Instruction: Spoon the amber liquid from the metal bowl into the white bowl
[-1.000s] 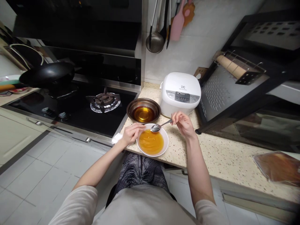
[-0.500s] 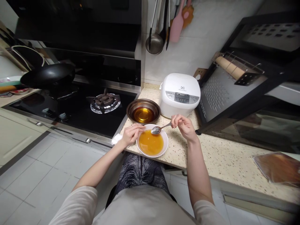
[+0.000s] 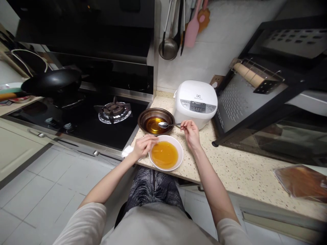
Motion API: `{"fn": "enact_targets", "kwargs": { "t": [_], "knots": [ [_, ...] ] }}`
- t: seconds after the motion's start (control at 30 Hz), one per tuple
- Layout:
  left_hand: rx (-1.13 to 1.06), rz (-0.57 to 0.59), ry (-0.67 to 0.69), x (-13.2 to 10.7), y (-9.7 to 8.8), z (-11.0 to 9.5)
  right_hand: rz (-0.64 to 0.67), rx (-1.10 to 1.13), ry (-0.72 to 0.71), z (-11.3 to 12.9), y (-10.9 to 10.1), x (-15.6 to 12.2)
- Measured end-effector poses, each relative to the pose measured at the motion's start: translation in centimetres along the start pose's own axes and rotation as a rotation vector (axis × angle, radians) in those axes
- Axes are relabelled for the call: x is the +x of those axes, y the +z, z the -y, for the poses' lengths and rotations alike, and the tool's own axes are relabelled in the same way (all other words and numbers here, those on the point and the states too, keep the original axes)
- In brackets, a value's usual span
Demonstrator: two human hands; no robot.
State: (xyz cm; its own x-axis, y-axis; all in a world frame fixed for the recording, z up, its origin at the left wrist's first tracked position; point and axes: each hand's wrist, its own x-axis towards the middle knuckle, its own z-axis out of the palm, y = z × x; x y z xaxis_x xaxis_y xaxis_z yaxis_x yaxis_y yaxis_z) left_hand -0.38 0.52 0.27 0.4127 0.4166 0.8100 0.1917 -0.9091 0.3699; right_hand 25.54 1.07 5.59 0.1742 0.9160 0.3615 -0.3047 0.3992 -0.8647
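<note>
My right hand (image 3: 191,133) grips the handle of a metal spoon (image 3: 163,125), whose bowl hangs over a dark metal basin (image 3: 143,117) of amber liquid. In front of the basin, at the counter's edge, stands a white bowl (image 3: 181,154) holding orange-yellow liquid. My left hand (image 3: 145,145) is closed on the left rim of that bowl, with fingertips lying along its upper edge. Whether the spoon carries liquid I cannot tell.
A white rice cooker (image 3: 196,102) stands behind the basin. To the left is a gas stove (image 3: 114,112) with a black wok (image 3: 52,81). A dark oven (image 3: 276,129) is at the right, near a plastic-wrapped brown packet (image 3: 301,180). Utensils such as a pink spatula (image 3: 192,32) hang on the wall.
My right hand has moved left and slightly up, carrying the spoon from above the white bowl to above the metal basin. The left hand has stayed at the bowl's rim.
</note>
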Motion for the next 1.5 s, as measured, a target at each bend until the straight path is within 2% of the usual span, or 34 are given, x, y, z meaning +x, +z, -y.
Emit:
{"fn": "enact_targets", "kwargs": {
  "t": [0.27, 0.67, 0.87, 1.13, 1.27, 1.5],
  "knots": [
    [0.0, 0.004, -0.011, 0.1, 0.0, -0.2, 0.058, -0.102, 0.036, -3.0, 0.5, 0.2],
    [0.009, 0.001, -0.007, 0.0, 0.0, -0.2, 0.051, -0.091, 0.081, -4.6, 0.6, 0.9],
    [0.011, 0.012, -0.024, -0.1, -0.1, -0.2, 0.024, 0.005, 0.15, -4.6, 0.5, 0.8],
    [-0.017, -0.009, -0.008, -0.2, 0.2, 0.1, 0.005, 0.11, 0.169, -4.8, 0.2, 0.7],
    [-0.01, -0.001, 0.007, -0.1, 0.1, 0.1, -0.029, 0.157, 0.178, -4.0, 0.2, 0.6],
    [0.027, 0.006, 0.013, -0.1, 0.0, 0.1, -0.034, 0.134, 0.114, -2.2, -0.4, 0.5]
  ]
}}
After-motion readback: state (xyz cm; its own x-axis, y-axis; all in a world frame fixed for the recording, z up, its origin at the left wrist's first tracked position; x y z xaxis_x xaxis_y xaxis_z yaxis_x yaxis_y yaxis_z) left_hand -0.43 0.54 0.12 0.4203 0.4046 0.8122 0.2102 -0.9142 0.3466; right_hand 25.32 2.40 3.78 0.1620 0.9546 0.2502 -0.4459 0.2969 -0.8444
